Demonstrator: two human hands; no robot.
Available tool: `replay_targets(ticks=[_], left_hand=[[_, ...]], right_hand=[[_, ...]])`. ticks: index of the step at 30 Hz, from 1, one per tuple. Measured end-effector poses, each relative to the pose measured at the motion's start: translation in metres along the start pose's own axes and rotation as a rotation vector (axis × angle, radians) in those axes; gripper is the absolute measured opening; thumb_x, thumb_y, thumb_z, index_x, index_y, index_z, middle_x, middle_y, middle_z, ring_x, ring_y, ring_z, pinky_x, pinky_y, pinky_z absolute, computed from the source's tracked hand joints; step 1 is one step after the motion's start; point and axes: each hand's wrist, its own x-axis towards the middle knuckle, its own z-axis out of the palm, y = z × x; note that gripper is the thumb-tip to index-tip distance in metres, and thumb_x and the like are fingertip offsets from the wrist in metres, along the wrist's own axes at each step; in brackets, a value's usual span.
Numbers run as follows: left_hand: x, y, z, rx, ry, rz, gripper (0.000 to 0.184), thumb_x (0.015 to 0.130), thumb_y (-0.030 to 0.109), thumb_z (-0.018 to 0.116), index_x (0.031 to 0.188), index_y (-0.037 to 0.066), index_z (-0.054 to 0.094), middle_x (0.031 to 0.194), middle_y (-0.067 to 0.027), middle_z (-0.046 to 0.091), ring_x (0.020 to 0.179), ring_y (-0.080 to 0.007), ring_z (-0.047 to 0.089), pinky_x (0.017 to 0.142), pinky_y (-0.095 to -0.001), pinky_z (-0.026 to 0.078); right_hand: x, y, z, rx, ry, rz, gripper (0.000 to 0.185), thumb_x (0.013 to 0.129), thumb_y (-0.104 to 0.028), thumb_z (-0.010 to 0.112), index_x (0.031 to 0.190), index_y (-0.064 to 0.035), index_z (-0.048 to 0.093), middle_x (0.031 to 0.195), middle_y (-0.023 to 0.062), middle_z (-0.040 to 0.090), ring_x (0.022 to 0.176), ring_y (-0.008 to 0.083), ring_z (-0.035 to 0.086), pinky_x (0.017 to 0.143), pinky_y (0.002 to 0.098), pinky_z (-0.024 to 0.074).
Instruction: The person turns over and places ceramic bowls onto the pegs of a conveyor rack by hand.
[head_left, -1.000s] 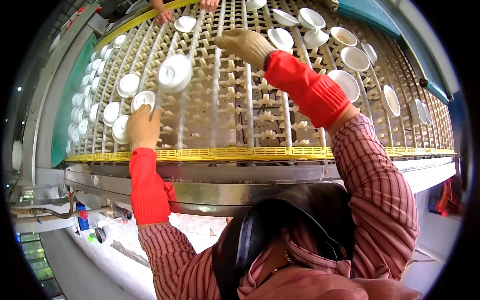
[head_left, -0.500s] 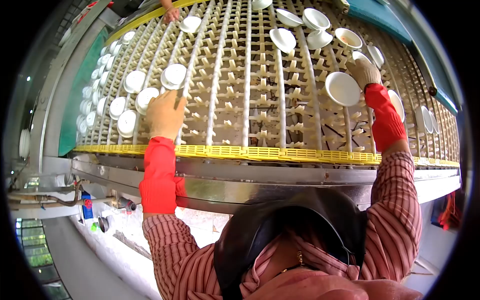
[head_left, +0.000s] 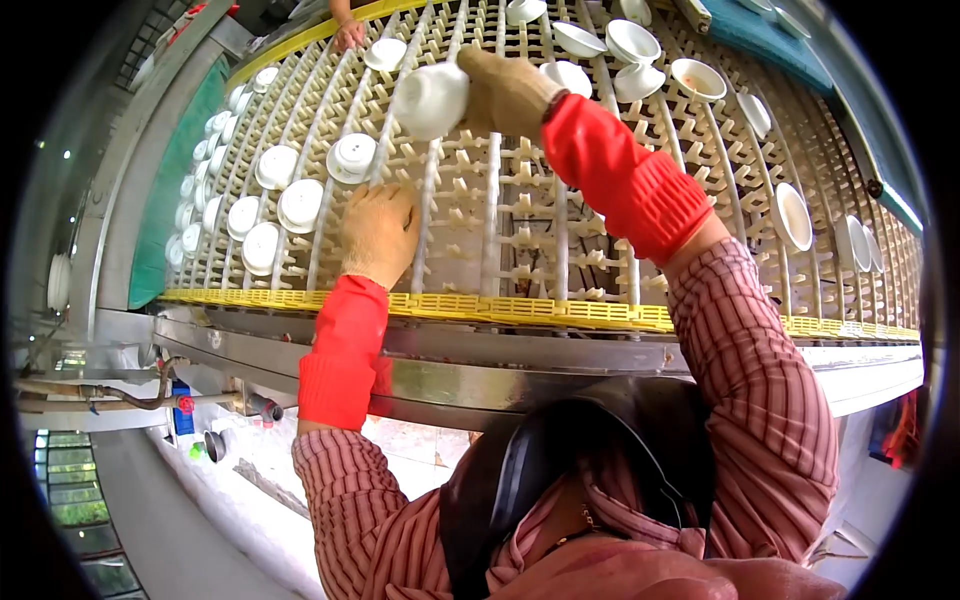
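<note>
My right hand [head_left: 508,94], in a tan glove with a red sleeve cover, is closed on a white bowl [head_left: 430,101] held above the peg conveyor [head_left: 460,215]. The bowl is tilted and slightly blurred. Below it and to the left, my gloved left hand [head_left: 380,235] is over the pegs near the front edge, its fingers curled with nothing visible in them. Just beyond it lies an upside-down white bowl [head_left: 354,155], apart from the fingers. Another overturned white bowl [head_left: 300,205] sits to the left of that hand.
More overturned bowls [head_left: 242,217] line the conveyor's left side. Several bowls stand at the far right, including one with an orange mark inside [head_left: 698,79]. A yellow edge strip [head_left: 520,311] runs along the front. Another person's hand [head_left: 349,35] is at the far edge.
My right hand has swung left across the conveyor, carrying a bowl from the right side. My left hand has shifted right, away from the overturned bowl it was at.
</note>
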Motion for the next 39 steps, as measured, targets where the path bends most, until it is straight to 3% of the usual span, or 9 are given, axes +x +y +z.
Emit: replay_targets(ticks=[6,8,14,20,24,32,34,37,39], left_hand=[[0.017,0.047,-0.019,0.011,0.016,0.066,0.035,0.103,0.034,0.068,0.114,0.001,0.073,0.116,-0.0174,0.075,0.108,-0.0359,0.069,0.099,-0.0469,0.054],[0.030,0.078,-0.017,-0.029,0.030,0.167,0.045,0.107,0.044,0.063,0.115,0.001,0.073,0.118,-0.0176,0.075,0.109,-0.0335,0.069,0.100,-0.0461,0.054],[0.080,0.199,-0.001,-0.154,0.247,0.498,0.041,0.102,0.047,0.069,0.108,0.007,0.073,0.115,-0.0122,0.072,0.113,-0.0274,0.067,0.108,-0.0439,0.051],[0.108,0.226,0.042,-0.312,-0.106,0.292,0.028,0.097,0.036,0.078,0.098,0.008,0.084,0.095,-0.0096,0.078,0.107,-0.0269,0.069,0.100,-0.0454,0.055],[0.106,0.216,-0.003,-0.921,-0.467,-0.204,0.034,0.108,0.038,0.070,0.109,0.008,0.085,0.102,-0.0118,0.082,0.109,-0.0243,0.071,0.092,-0.0410,0.060],[0.037,0.048,-0.055,-1.042,0.130,-1.043,0.061,0.108,0.055,0.057,0.126,0.000,0.076,0.102,-0.0100,0.080,0.103,-0.0220,0.080,0.089,-0.0355,0.063],[-0.002,0.006,-0.024,-0.304,-0.037,-0.836,0.060,0.107,0.056,0.059,0.140,0.007,0.070,0.118,-0.0190,0.079,0.117,-0.0335,0.075,0.102,-0.0474,0.057],[-0.020,0.023,-0.018,0.333,-0.252,-0.740,0.063,0.105,0.056,0.061,0.148,0.010,0.065,0.129,-0.0249,0.075,0.124,-0.0408,0.071,0.107,-0.0532,0.053],[-0.011,0.043,-0.024,0.145,-0.278,-0.934,0.066,0.104,0.055,0.063,0.152,0.010,0.062,0.137,-0.0270,0.072,0.126,-0.0436,0.070,0.108,-0.0548,0.052]], right_hand=[[-0.060,-0.011,-0.061,-0.531,0.205,-0.224,0.021,0.107,-0.025,0.070,0.121,-0.0098,0.075,0.107,0.0133,0.079,0.094,0.0272,0.077,0.084,0.0410,0.0609],[-0.057,-0.017,-0.152,-1.662,0.367,-0.470,0.037,0.106,-0.044,0.067,0.131,-0.0173,0.075,0.110,0.0078,0.081,0.097,0.0280,0.079,0.086,0.0429,0.0631],[-0.132,-0.091,-0.280,-1.955,0.818,0.007,0.078,0.099,-0.050,0.074,0.164,-0.0135,0.050,0.140,0.0193,0.074,0.119,0.0357,0.077,0.104,0.0475,0.0599],[-0.115,-0.093,-0.303,-2.133,0.520,-0.023,0.079,0.098,-0.051,0.075,0.163,-0.0146,0.049,0.136,0.0162,0.077,0.127,0.0378,0.072,0.119,0.0595,0.0459],[-0.094,-0.071,-0.308,-2.336,0.460,-0.027,0.045,0.100,-0.048,0.071,0.123,-0.0105,0.082,0.115,0.0181,0.082,0.119,0.0348,0.074,0.119,0.0568,0.0441],[-0.114,-0.073,-0.237,-1.450,0.350,0.062,0.072,0.108,-0.065,0.050,0.124,-0.0012,0.079,0.101,0.0215,0.080,0.089,0.0310,0.079,0.085,0.0419,0.0612],[-0.112,-0.062,-0.204,-0.894,0.448,0.078,0.050,0.108,-0.047,0.063,0.115,0.0001,0.078,0.078,0.0131,0.071,0.066,0.0203,0.067,0.064,0.0369,0.0577],[-0.099,-0.049,-0.161,-1.143,0.025,-0.428,0.045,0.112,-0.039,0.059,0.135,-0.0012,0.066,0.112,0.0158,0.073,0.095,0.0239,0.074,0.082,0.0403,0.0646],[-0.084,-0.041,-0.097,0.034,-0.071,0.009,0.051,0.114,-0.037,0.057,0.147,0.0015,0.054,0.137,0.0210,0.066,0.120,0.0280,0.070,0.099,0.0469,0.0635]])
